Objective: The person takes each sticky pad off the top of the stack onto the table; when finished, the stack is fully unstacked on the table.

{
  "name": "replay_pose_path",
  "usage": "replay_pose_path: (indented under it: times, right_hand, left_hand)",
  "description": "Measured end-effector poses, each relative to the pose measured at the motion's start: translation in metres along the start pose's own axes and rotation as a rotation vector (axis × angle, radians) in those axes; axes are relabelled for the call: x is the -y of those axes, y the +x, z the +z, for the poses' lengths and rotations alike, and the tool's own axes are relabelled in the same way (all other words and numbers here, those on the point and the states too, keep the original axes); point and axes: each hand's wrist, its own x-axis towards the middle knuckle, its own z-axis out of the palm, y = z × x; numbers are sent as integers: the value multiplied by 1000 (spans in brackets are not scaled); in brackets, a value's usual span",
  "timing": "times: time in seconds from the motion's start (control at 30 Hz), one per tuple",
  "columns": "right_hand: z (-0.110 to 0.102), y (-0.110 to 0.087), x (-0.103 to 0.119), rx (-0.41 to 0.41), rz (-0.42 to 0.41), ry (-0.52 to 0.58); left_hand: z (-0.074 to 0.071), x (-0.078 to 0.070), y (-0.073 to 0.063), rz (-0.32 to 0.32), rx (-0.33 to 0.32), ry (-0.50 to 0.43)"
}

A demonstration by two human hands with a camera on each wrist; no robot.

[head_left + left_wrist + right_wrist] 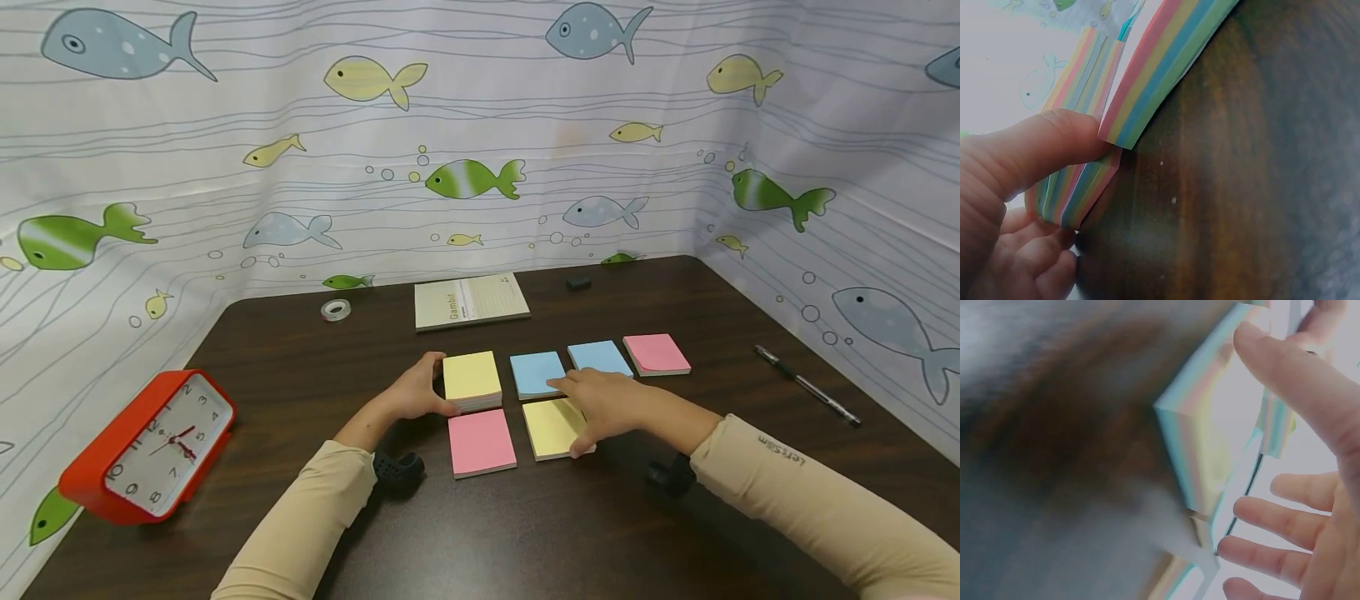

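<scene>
My left hand (416, 390) holds a stack of sticky note pads (471, 375) with a yellow top, thumb at the near side and fingers round the far left. In the left wrist view its striped edges (1094, 184) show between thumb and fingers. A pink sticky note pad (482, 442) lies just in front of it. My right hand (615, 404) spreads over a single yellow sticky note pad (546, 429), thumb by its near right corner. Its fingers (1282, 519) are extended and apart. Two blue pads, left (536, 375) and right (598, 355), lie behind, the right one partly covered.
Another pink pad (657, 353) lies at the row's right end. Behind are a notebook (487, 298), a tape roll (327, 314) and a small dark block (578, 284). A red alarm clock (112, 467) stands left; a pen (806, 385) lies right.
</scene>
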Motion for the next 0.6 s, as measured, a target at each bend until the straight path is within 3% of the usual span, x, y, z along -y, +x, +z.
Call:
replay_pose_path:
  times: [0.3,0.6]
  right_hand:
    - [-17,4,3,-34,-11,-3]
    - [-22,13,6,-72,2,28]
  left_hand:
    - [0,-1,-1,-22,3,9]
    - [3,0,-2,1,-3,67]
